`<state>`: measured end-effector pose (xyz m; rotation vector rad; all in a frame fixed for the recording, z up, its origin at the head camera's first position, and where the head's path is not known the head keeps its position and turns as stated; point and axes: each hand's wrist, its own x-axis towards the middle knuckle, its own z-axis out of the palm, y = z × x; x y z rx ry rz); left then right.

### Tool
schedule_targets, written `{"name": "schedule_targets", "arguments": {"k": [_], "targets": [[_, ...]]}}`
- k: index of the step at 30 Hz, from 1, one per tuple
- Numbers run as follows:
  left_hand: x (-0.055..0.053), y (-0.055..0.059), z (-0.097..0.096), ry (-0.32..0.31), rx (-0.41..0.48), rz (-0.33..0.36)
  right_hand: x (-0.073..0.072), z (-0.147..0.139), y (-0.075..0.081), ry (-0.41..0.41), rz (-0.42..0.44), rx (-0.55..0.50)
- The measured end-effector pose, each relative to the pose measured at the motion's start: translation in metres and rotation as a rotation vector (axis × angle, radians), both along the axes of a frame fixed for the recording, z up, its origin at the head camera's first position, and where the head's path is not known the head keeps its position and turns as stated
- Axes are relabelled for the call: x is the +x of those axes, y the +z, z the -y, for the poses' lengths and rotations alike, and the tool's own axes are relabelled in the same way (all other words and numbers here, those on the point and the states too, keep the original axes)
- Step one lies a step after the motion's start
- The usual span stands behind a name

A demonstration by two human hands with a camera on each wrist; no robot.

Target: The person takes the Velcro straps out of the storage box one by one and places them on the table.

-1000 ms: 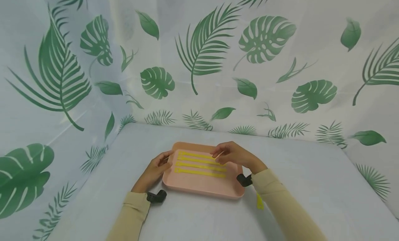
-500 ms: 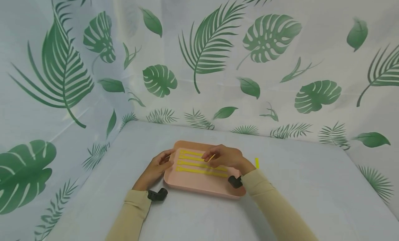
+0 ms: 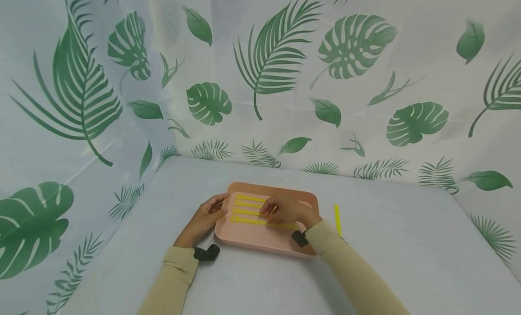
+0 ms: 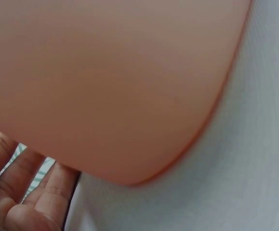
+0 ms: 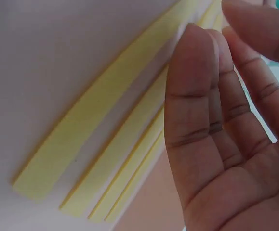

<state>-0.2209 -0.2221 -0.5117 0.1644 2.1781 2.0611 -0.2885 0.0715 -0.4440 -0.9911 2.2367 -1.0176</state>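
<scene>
Several flat yellow strips, one of them the front strip (image 3: 248,221), lie side by side in a shallow pink tray (image 3: 260,242); their wider ends point left. Beside the tray's left rim is my left hand (image 3: 202,219), with its fingertips and thumb at the edge; the left wrist view shows loosely bent fingers (image 4: 21,173), their tips hidden by the tray. My right hand (image 3: 285,209) hovers over the middle of the strips and covers part of them. In the right wrist view its fingers (image 5: 192,110) are nearly straight, with nothing visible between them and the thumb.
Another yellow strip (image 3: 338,219) lies on the white table (image 3: 390,242), right of the tray and partly behind the right sleeve (image 3: 350,260). A leaf-patterned sheet (image 3: 277,125) stands behind and to the left.
My right hand has moved left and slightly down over the strips. The strip right of the tray shows more at its far end. My left hand stays at the rim.
</scene>
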Motion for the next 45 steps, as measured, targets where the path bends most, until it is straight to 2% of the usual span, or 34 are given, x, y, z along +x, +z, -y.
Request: {"name": "schedule_targets", "arguments": {"k": [3,10,15,23,27,31,34,38,42,45], "targets": [[-0.001,-0.001,0.001,0.004,-0.004,-0.005,0.0,0.003,-0.001,0.011,-0.042,0.012],[0.0,0.0,0.002,-0.014,0.025,-0.002,0.0,0.014,-0.005,-0.088,-0.008,0.126],[-0.001,0.002,0.001,-0.02,0.02,-0.007,0.001,0.018,-0.005,-0.106,-0.032,0.166],[-0.002,0.001,0.0,-0.031,-0.002,-0.018,0.003,0.018,-0.009,-0.124,-0.046,0.163],[-0.001,0.001,-0.001,-0.028,-0.006,-0.017,0.004,0.017,-0.009,-0.102,-0.062,0.15],[-0.001,0.002,-0.001,-0.029,-0.008,-0.02,0.005,0.015,-0.006,-0.073,-0.072,0.143],[-0.001,0.002,0.0,-0.028,-0.005,-0.017,0.007,0.013,-0.001,-0.082,-0.061,0.15],[-0.001,0.001,0.002,-0.026,0.003,-0.016,0.007,0.009,0.004,-0.068,-0.094,0.135],[-0.001,0.001,0.003,-0.023,-0.002,-0.015,0.004,0.004,0.006,-0.018,-0.157,0.076],[0.0,0.001,0.003,-0.023,0.003,-0.004,0.003,0.0,0.007,-0.025,-0.17,0.055]]}}
